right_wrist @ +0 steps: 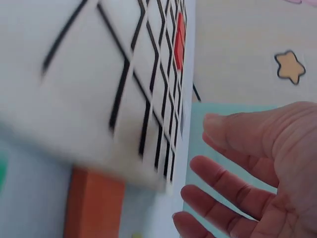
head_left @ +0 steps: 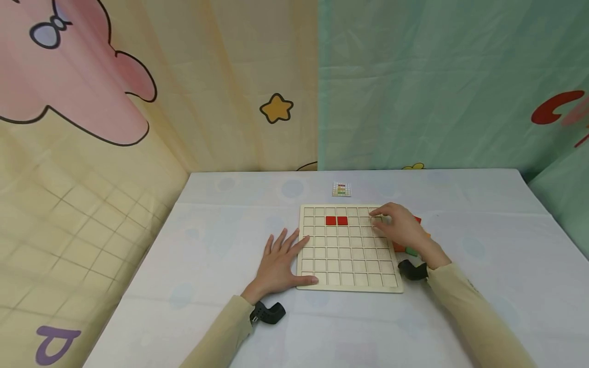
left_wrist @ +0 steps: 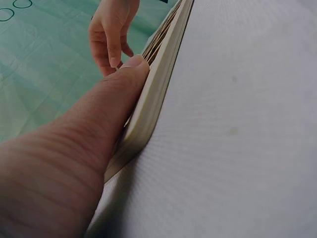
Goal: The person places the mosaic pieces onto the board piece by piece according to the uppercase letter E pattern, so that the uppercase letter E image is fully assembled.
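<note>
A pale wooden grid board (head_left: 353, 250) lies on the table in the head view, with two red square tiles (head_left: 337, 221) side by side in its upper part. My left hand (head_left: 280, 260) rests with spread fingers along the board's left edge. In the left wrist view its thumb (left_wrist: 119, 82) lies on the board's rim. My right hand (head_left: 400, 225) hovers over the board's upper right, fingers loosely bent and apart from the thumb. Nothing shows between them in the right wrist view. Red, orange and green pieces (head_left: 399, 248) lie beside the board, partly hidden by this hand.
Behind the board, a small card (head_left: 342, 189) with a coloured grid pattern lies on the white tablecloth (head_left: 221, 220). Printed curtains (head_left: 257, 61) hang behind the table's far edge. Each wrist carries a black device (head_left: 271, 313).
</note>
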`<action>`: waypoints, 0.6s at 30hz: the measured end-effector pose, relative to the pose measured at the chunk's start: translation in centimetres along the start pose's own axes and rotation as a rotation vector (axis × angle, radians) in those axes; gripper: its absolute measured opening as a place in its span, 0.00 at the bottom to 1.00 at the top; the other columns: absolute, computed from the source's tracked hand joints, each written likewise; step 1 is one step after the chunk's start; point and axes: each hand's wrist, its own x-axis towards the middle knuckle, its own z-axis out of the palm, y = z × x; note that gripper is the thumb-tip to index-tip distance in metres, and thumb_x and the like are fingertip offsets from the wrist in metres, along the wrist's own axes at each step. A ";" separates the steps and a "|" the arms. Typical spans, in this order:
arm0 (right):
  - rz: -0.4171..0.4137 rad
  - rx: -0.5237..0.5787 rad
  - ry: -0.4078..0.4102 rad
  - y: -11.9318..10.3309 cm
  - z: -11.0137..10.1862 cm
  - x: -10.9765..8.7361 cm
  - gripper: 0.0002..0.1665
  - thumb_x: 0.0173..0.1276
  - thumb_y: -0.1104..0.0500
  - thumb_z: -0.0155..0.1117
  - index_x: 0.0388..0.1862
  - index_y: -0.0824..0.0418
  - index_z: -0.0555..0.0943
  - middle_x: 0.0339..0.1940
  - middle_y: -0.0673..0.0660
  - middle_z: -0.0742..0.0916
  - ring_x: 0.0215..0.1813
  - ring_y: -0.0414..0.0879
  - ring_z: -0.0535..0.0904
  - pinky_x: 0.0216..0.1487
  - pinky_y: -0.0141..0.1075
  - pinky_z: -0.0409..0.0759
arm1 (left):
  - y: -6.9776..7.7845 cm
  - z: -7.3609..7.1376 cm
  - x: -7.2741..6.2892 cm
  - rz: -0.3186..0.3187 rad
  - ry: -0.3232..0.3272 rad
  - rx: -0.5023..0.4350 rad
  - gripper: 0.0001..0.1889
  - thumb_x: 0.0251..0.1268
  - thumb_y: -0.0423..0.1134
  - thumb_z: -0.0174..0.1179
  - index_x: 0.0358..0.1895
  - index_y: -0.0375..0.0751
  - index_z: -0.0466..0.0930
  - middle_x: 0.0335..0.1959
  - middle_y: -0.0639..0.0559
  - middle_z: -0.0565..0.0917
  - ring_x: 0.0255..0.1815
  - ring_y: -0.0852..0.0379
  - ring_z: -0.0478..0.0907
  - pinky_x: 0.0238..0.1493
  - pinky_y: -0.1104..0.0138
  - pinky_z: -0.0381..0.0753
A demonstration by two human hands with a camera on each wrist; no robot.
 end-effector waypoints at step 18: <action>0.343 -0.182 -0.030 4.3 -3.9 -2.7 0.22 0.65 0.60 0.61 0.53 0.75 0.77 0.48 0.74 0.75 0.49 0.66 0.68 0.50 0.59 0.71 | -0.1 0.1 0.0 0.006 0.004 0.008 0.53 0.46 0.77 0.54 0.75 0.56 0.52 0.76 0.53 0.47 0.75 0.46 0.35 0.70 0.48 0.31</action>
